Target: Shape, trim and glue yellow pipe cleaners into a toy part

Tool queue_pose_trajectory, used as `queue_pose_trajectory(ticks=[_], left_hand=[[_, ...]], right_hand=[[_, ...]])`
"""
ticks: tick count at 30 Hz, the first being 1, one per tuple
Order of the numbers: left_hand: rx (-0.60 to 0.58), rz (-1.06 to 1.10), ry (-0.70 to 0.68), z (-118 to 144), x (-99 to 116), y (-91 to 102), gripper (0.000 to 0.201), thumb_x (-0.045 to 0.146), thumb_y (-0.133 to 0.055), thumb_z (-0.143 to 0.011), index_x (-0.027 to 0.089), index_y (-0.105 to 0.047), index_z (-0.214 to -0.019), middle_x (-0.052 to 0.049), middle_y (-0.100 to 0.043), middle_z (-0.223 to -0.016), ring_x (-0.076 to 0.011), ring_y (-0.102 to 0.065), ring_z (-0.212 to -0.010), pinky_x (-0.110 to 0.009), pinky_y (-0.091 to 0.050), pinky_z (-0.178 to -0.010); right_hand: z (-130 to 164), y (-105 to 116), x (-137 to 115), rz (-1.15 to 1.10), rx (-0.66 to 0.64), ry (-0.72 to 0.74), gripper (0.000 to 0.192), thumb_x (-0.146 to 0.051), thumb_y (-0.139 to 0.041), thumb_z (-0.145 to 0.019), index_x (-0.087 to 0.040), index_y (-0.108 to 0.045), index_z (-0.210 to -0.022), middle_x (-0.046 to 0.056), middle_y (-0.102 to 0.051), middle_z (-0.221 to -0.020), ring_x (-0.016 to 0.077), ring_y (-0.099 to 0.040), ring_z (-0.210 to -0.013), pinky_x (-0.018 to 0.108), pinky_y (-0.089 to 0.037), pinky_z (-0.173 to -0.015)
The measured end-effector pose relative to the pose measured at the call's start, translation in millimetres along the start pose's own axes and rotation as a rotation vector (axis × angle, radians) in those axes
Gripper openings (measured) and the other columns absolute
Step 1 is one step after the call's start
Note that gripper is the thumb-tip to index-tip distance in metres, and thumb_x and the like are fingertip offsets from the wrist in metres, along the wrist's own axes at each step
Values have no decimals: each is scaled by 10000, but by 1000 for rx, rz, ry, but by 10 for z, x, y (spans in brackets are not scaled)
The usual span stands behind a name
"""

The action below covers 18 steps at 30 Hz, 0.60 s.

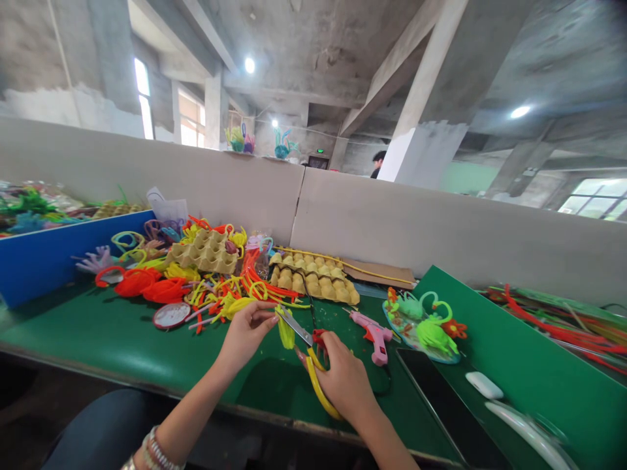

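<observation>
1. Grey partition panels [220, 186] run behind the whole workplace.
2. The green table [132, 346] lies before them, fenced by a blue divider [68, 254] at the left and a green divider [519, 352] at the right.
3. A heap of fuzzy stems [140, 281], mostly orange and yellow, crowds the table's far left side and comes close behind the left hand [247, 333].
4. Two egg-tray stacks: one [206, 251] sits among the heap, the other [313, 277] lies farther right, beyond the hands.
5. A dark phone [450, 405] lies right of the right forearm; beyond it, an oval base [443, 356] bears green swan figures [435, 333].
6. The left hand pinches a yellow-green bundle [287, 331] between thumb and fingers, above the table; the right hand [343, 372] is curled round the handles of scissors [298, 326], whose blades reach the bundle's top. Whether they bite into it, I cannot tell.
7. A pink glue gun [375, 333] rests just beyond the right hand.
8. A small white case [484, 385] lies beside the phone.
</observation>
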State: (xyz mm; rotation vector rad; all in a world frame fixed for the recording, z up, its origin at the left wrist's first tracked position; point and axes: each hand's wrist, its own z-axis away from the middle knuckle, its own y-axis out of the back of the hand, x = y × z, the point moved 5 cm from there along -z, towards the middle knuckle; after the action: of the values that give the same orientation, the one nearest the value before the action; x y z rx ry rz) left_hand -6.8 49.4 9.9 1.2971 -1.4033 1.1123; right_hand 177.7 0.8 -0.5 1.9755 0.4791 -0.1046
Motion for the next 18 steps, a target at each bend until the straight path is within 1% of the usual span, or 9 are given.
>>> queue_pose_trajectory(ticks=[3, 5, 7, 10, 11, 13, 16, 18], left_hand=[[-2, 0, -9, 3, 6, -4, 333, 381, -676, -611, 164, -597, -850, -52, -718, -750, -220, -666, -781, -326, -485, -712], [7, 10, -8, 12, 24, -5, 338, 382, -678, -611, 168, -596, -859, -49, -713, -758, -216, -664, -794, -320, -487, -718], [19, 23, 0, 22, 36, -8, 350, 385, -683, -613, 173, -586, -875, -32, -698, -741, -201, -658, -780, -303, -486, -703], [-14, 34, 16, 30, 16, -45, 364, 373, -689, -631, 175, -568, -911, -6, -668, -709, -165, -635, -714, -264, -469, -638], [-36, 40, 19, 30, 0, -65, 367, 369, -691, -637, 174, -562, -920, 0, -659, -695, -154, -625, -687, -254, -459, -616], [-72, 61, 23, 30, -34, -103, 379, 367, -704, -635, 173, -554, -924, 8, -648, -672, -140, -609, -650, -246, -446, -596], [-111, 81, 28, 36, -70, -151, 395, 376, -725, -616, 173, -552, -907, 9, -646, -672, -137, -605, -645, -250, -443, -604], [-151, 74, 33, 50, -84, -185, 392, 383, -723, -621, 169, -553, -902, 3, -646, -686, -138, -604, -648, -249, -440, -595]], right_hand=[[-3, 14, 17, -18, 27, -8, 162, -373, -509, -795, -215, -497, -832, 16, -605, -796, 186, -600, -740, 240, -368, -535], [-6, 5, 45, -88, 32, -46, 190, -398, -522, -788, -219, -510, -852, 17, -611, -805, 186, -597, -728, 242, -377, -542], [-11, -29, 78, -219, 10, -126, 223, -443, -521, -790, -224, -512, -826, 7, -605, -763, 179, -583, -673, 247, -384, -544], [-20, -76, 74, -529, -15, -245, 294, -508, -513, -782, -218, -487, -742, -10, -558, -673, 156, -532, -601, 251, -401, -554], [-25, -72, 51, -647, -8, -259, 305, -515, -523, -772, -213, -485, -742, -11, -546, -679, 149, -519, -604, 249, -410, -564], [-32, -39, -10, -851, 11, -262, 308, -503, -556, -753, -204, -502, -799, -13, -523, -718, 129, -494, -609, 234, -417, -560], [-27, -2, -76, -1003, 0, -260, 315, -456, -615, -727, -210, -520, -901, -43, -458, -695, 97, -432, -560, 199, -400, -500], [-19, -14, -78, -1036, 7, -263, 324, -425, -658, -699, -207, -523, -897, -50, -456, -683, 87, -419, -550, 191, -411, -494]])
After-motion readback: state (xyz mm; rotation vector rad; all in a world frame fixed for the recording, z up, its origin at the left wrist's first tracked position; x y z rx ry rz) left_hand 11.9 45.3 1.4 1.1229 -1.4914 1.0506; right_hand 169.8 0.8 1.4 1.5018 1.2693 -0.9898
